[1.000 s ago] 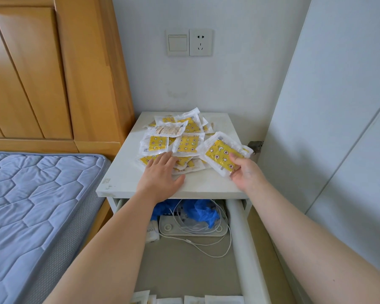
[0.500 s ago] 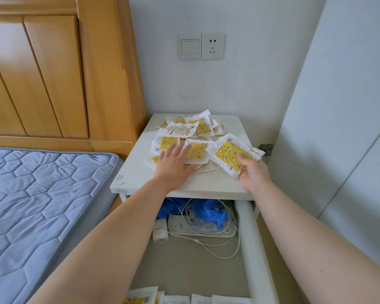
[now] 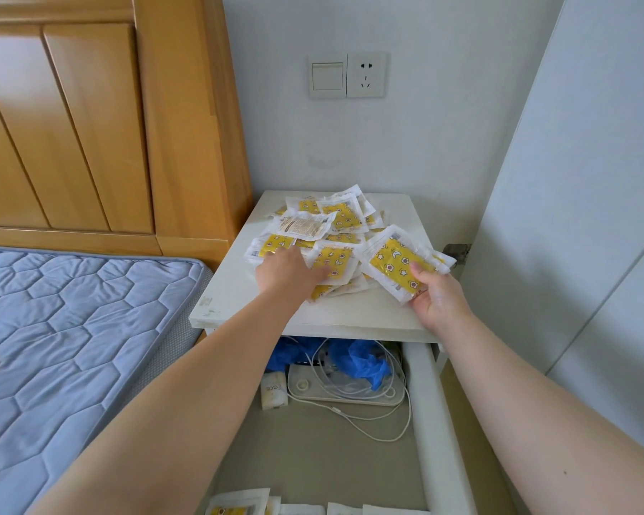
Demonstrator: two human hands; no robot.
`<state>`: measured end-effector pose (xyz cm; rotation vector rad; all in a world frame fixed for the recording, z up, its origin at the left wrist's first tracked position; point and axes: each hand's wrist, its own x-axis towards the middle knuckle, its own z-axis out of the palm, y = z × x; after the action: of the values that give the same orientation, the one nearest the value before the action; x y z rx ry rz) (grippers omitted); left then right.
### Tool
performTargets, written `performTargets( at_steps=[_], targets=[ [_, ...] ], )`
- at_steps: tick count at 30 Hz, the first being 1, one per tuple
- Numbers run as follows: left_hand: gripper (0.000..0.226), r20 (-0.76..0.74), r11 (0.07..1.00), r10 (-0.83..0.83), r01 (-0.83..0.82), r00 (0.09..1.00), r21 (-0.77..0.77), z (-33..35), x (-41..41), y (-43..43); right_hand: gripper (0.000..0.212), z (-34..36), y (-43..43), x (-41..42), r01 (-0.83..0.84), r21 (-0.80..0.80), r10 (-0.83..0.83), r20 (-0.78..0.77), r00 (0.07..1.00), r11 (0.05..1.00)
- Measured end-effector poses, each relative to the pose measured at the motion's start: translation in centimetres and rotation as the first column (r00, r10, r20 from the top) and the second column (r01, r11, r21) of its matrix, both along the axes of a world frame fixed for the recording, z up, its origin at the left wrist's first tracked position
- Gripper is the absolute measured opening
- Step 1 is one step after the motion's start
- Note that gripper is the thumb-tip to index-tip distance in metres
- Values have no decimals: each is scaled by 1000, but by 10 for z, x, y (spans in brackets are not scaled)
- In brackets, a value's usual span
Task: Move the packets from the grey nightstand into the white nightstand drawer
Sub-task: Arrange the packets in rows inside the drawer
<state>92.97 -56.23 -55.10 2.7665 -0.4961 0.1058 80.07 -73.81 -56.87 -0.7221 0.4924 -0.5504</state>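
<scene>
Packets [image 3: 328, 224] in yellow-and-white wrappers lie in a loose, overlapping heap on the top of the nightstand [image 3: 369, 314], toward its back and middle. More lie in the open drawer [image 3: 428, 421] below, at the bottom edge of the view [image 3: 238, 505]. The right hand [image 3: 439, 295] grasps the held packets [image 3: 398, 262], thumb on top and fingers beneath, just above the right front of the top. The left hand [image 3: 290, 273] rests palm-down on the near side of the heap. Its fingertips are foreshortened, so I cannot tell whether it is gripping or only pressing.

Risks, as judged:
- The wrappers look slick and lie fanned, so a sideways sweep could push some off the left edge toward the mattress [image 3: 71, 347].
- The held packets are pinched at one corner only and could splay or slip during the drop.
- The back of the drawer already holds a white cable [image 3: 369, 414], blue plastic [image 3: 361, 362] and a flat white device [image 3: 350, 394], so packets dropped there could tangle or sit hidden.

Not determinable:
- The number of packets in the right hand.
- The front of the drawer, which is cut off.
- Whether this one visible nightstand counts as the grey or the white.
</scene>
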Motion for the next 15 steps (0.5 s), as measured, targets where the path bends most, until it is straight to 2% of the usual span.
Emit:
performTargets(
  at_steps=[4, 7, 12, 15],
  targets=[
    [70, -108, 1000, -12, 13, 994, 8, 6, 2, -2, 34, 1, 1, -2, -8, -12, 8, 3, 1000, 1000],
    [76, -181, 999, -35, 34, 983, -6, 12, 4, -1, 29, 1, 2, -3, -16, -24, 15, -17, 1000, 1000],
    [78, -360, 990, -80, 31, 929, -139, 22, 0, 1, 37, 1, 1, -4, -16, -42, 14, -42, 999, 999],
    [79, -408, 980, -80, -2, 909, -197, 27, -1, 2, 39, 2, 1, -4, -12, -51, 10, -53, 999, 999]
  ],
)
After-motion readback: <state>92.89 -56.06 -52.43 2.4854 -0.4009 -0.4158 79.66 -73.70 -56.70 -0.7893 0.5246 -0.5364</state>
